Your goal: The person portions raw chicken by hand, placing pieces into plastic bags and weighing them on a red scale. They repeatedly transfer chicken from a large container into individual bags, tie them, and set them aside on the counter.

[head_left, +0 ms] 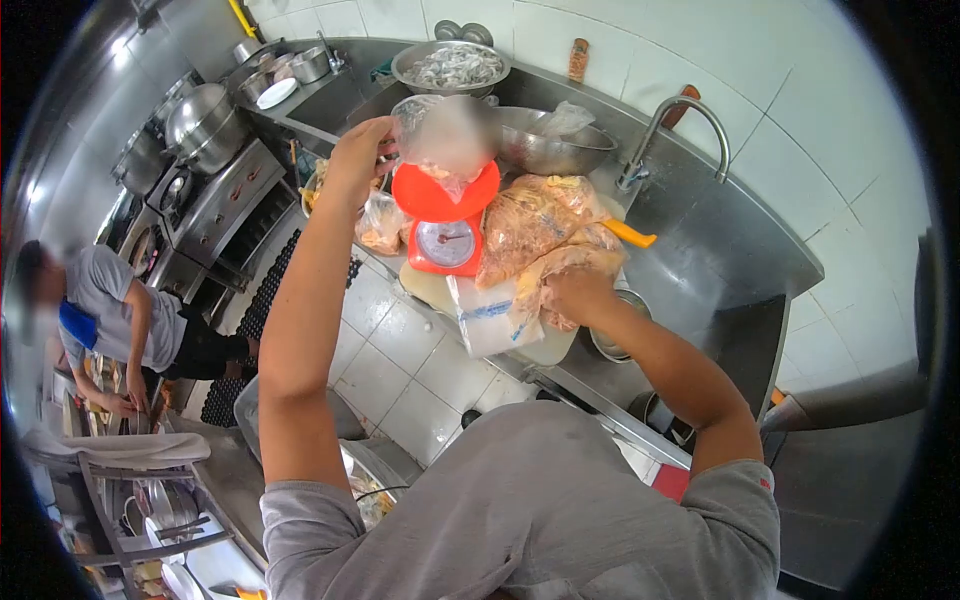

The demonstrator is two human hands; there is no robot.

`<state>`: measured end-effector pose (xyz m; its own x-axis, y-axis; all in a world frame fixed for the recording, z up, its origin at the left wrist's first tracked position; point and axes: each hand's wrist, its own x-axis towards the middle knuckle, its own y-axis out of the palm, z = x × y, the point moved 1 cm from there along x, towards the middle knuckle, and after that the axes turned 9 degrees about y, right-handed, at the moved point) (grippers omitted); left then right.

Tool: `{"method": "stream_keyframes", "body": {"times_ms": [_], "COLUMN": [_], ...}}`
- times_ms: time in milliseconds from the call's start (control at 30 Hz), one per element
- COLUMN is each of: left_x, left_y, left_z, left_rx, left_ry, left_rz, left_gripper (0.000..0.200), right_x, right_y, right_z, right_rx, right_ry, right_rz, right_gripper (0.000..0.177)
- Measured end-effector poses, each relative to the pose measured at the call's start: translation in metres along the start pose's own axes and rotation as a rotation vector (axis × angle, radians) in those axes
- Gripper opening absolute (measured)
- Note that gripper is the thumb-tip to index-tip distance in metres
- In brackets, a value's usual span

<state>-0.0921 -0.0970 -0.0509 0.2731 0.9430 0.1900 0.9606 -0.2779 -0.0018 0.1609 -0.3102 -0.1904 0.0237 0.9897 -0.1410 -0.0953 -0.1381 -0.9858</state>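
Note:
My left hand (368, 152) is closed at the edge of a clear plastic bag (412, 112), which stands on the orange pan (447, 203) of a kitchen scale (446, 246). Pale pieces show low in that bag; its upper part is blurred. My right hand (580, 296) reaches into an open bag of raw, yellowish meat (560, 262), its fingers hidden. A second full bag of similar meat (530, 215) leans beside the scale. In front of them lies a stack of flat white plastic bags (495, 318). An orange-yellow handle (630, 234) sticks out behind the meat.
A steel bowl of greyish pieces (452, 68) and another steel bowl (555, 140) stand at the back. A faucet (690, 110) arches over the sink (700, 260) on the right. At left, a person (130, 310) works near the stove (225, 185).

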Motion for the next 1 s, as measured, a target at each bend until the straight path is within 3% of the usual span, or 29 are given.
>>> {"method": "stream_keyframes", "body": {"times_ms": [33, 333, 533, 633, 733, 833, 900, 967, 1000], "left_x": [-0.002, 0.008, 0.009, 0.01, 0.01, 0.01, 0.009, 0.007, 0.006], "left_y": [-0.001, 0.005, 0.01, 0.012, 0.014, 0.014, 0.012, 0.014, 0.017], "left_z": [-0.003, -0.003, -0.005, -0.002, -0.001, 0.004, 0.007, 0.006, 0.002], "left_rx": [0.017, 0.019, 0.019, 0.009, 0.018, 0.013, 0.007, 0.017, 0.056], "left_ry": [-0.001, 0.007, 0.018, 0.021, 0.006, 0.008, 0.011, 0.016, 0.005], "left_rz": [-0.006, -0.005, 0.007, 0.009, 0.005, 0.013, 0.011, 0.0, -0.019], "left_gripper": [0.025, 0.026, 0.024, 0.025, 0.026, 0.03, 0.033, 0.037, 0.038], "right_x": [0.003, 0.023, 0.038, 0.04, 0.036, 0.02, -0.001, -0.023, -0.03], "right_y": [-0.009, -0.047, -0.072, -0.072, -0.049, -0.038, -0.044, -0.024, -0.004], "right_z": [-0.003, -0.054, -0.068, -0.063, -0.046, -0.033, -0.023, -0.019, -0.021], "right_rx": [0.031, 0.541, 0.681, 0.729, 0.568, 0.432, 0.094, -0.16, -0.125], "right_ry": [0.031, -0.08, 0.047, -0.094, -0.072, -0.028, -0.176, -0.07, -0.031], "right_rz": [0.067, -0.021, 0.191, 0.185, 0.106, -0.199, -0.095, 0.056, 0.0], "right_gripper": [0.032, 0.022, 0.026, 0.03, 0.028, 0.027, 0.027, 0.028, 0.028]}}
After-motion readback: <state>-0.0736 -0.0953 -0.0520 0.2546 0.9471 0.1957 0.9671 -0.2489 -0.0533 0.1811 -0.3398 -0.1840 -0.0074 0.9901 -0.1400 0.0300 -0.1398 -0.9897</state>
